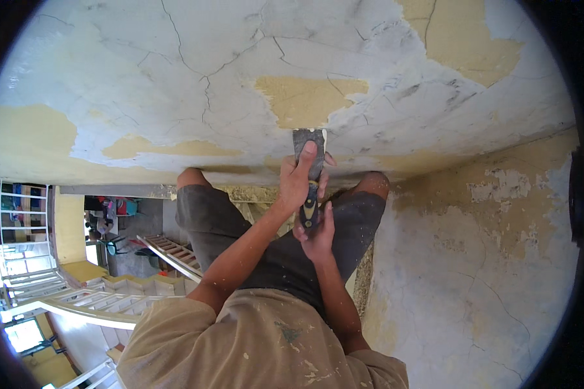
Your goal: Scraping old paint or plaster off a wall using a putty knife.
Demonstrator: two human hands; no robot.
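A scraper with a wide grey blade and a black-and-yellow handle (310,206) is held upright in front of me. My left hand (295,185) grips it around the blade's lower part, thumb lying flat on the metal and fingertips showing past the far side. Lower down, my right hand (318,238) is closed around the handle's butt end. Whitish paste clings to the blade's right edge. The blade's tip lies just below a bare yellow patch (311,97) on the cracked whitish wall (220,39); whether it touches the wall I cannot tell.
At the right, a second wall (461,279) with peeling paint meets the first in a corner. To the left and below are a wooden ladder (172,254), white stair railings (97,305) and a floor with chairs (113,246). My bent knees are close to the wall.
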